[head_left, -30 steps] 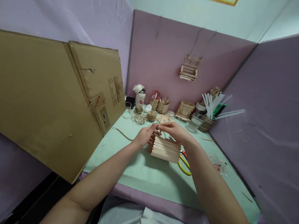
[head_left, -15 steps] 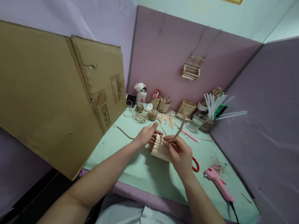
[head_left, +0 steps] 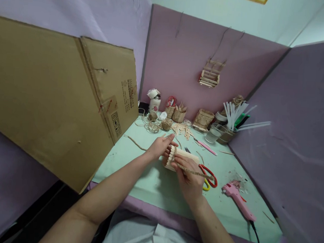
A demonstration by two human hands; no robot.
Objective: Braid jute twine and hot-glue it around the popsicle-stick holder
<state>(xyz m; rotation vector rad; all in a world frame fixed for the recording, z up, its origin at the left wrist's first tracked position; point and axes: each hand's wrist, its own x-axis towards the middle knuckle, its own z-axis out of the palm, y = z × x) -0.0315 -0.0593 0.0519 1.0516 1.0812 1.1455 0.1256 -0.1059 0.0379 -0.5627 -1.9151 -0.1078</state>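
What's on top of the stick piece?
Twine crosses the stick piece near its left end; the right hand lies over part of it, so whatever is beneath that hand is covered.

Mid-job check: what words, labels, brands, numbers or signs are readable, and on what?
No words, brands or numbers are legible.
Dark printed characters on the cardboard: too small to read.
Boxed symbols on the cardboard: visible, details too small to tell.
Red marks on its tape: too blurred to read.
Reddish marking on the white bottle: no readable text.
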